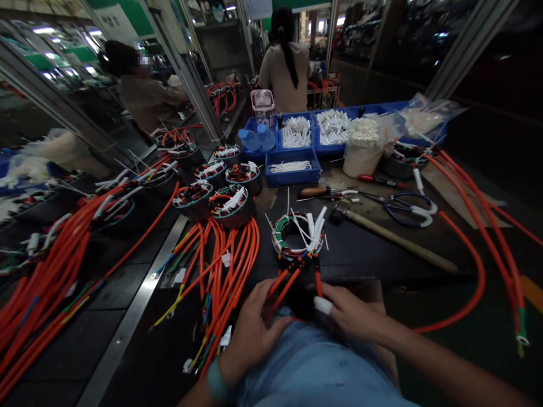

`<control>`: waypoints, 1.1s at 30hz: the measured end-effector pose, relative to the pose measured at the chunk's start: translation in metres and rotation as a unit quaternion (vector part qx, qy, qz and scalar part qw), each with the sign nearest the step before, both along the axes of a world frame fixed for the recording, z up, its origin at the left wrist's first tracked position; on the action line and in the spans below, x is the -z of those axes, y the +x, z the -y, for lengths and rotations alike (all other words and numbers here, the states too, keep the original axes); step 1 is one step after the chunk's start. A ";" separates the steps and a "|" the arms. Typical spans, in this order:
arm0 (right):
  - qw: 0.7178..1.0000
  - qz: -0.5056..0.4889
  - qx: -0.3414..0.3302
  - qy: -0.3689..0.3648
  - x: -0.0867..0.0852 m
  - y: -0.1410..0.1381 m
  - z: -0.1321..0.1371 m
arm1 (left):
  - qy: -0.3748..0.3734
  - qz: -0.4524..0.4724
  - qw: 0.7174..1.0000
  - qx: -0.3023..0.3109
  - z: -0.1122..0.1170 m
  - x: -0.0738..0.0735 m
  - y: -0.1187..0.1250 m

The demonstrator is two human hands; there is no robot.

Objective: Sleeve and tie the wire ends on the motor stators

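Smooth orange cables [80, 243] lay in a thick bundle, left of a shiny metal strip [132, 316]. Squat round coils [231, 213] stood clustered left of the worktop's [356, 249] middle. The left hand's [253, 328] grip curled round slender orange leads [292, 277] from a wire-wound ring [278, 234] near the worktop's front edge. The right hand [350, 311] met another lead [318, 277]; whether its grip was closed, I couldn't tell. Rightward lay a wooden-handled hammer [394, 236] and loop-handled scissors [419, 213].

Both my arms sit low and close here — left forearm [198, 395] rising from below, green band [217, 380] at the wrist [229, 364], left hand [254, 325] with thumb apart from bent fingers; right forearm [424, 356] slanting in, right hand [352, 314] angled inward — its grip hard to read.
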State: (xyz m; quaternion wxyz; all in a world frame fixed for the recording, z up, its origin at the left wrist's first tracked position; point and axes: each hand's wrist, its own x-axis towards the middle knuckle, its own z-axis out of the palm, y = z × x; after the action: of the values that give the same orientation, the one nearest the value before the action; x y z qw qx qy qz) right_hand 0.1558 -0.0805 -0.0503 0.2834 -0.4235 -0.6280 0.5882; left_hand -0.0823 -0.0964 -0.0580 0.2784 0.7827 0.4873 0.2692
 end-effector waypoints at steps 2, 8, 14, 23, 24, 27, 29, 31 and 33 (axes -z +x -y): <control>0.980 -0.149 0.005 -0.133 -0.001 -0.046 -0.005 | 0.004 -0.022 1.000 -0.008 0.006 -0.001 0.004; 0.921 -0.317 0.074 -0.214 -0.011 -0.160 -0.022 | 0.169 -0.164 0.968 -0.087 -0.013 -0.025 -0.049; 0.968 -0.204 -0.082 -0.124 -0.017 -0.108 -0.038 | 0.166 -0.349 0.922 -0.028 -0.042 -0.069 -0.094; 0.900 0.160 0.144 0.380 -0.030 0.027 -0.064 | 0.253 -0.140 0.956 -0.056 -0.052 -0.066 0.053; 0.895 0.162 0.104 0.403 -0.035 0.027 -0.074 | 0.235 -0.135 0.961 -0.060 -0.063 -0.063 0.059; 0.887 0.157 -0.029 0.432 -0.054 0.022 -0.106 | 0.190 -0.106 0.976 0.006 -0.091 -0.061 0.050; 0.883 0.171 -0.106 0.424 -0.065 0.018 -0.123 | 0.149 -0.087 0.981 0.092 -0.101 -0.068 0.034; 0.880 0.180 -0.160 0.410 -0.072 0.015 -0.137 | 0.089 -0.085 0.979 0.165 -0.105 -0.077 0.022; 0.879 0.174 -0.196 0.399 -0.075 0.012 -0.149 | 0.039 -0.093 0.980 0.169 -0.105 -0.086 0.021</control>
State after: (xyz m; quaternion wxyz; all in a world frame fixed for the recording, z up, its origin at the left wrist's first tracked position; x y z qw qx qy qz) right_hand 0.1674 0.0688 0.0246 0.1933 -0.2389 -0.9187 0.2481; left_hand -0.0611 0.0091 0.0276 0.2430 0.8856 0.3606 0.1634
